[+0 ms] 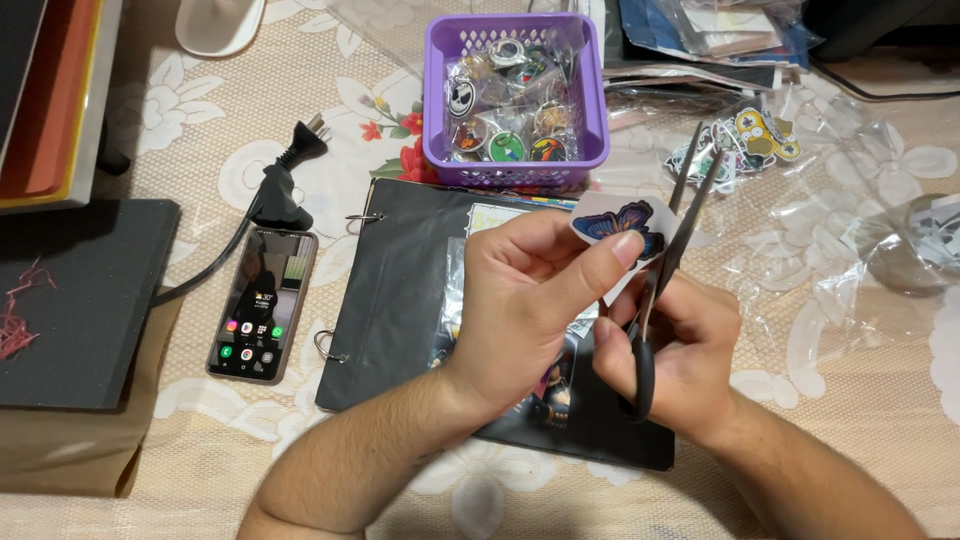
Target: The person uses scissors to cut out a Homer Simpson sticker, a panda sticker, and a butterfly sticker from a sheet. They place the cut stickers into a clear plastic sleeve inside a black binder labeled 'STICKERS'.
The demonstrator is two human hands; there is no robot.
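While a smartphone (262,304) lies lit at centre left of the frame beside a black power plug (285,178) on the lace-patterned worktop (200,120), the left hand (525,300) pinches a butterfly sticker (622,222) between thumb and forefinger just above mid-frame, its grip clenched on the sticker's lower edge. Immediately to the right, the right hand (675,350) has its grip closed through the black handles of a pair of scissors (672,250), whose blades stand parted and slant up toward the upper right. The sticker sits just left of the blades, touching or nearly touching them, with its long axis running roughly across them. Beneath both hands lies a black ring binder (400,290); behind it, at top centre, a purple basket (515,100) holds round badges, and clear plastic sleeves (830,220) spread at right.
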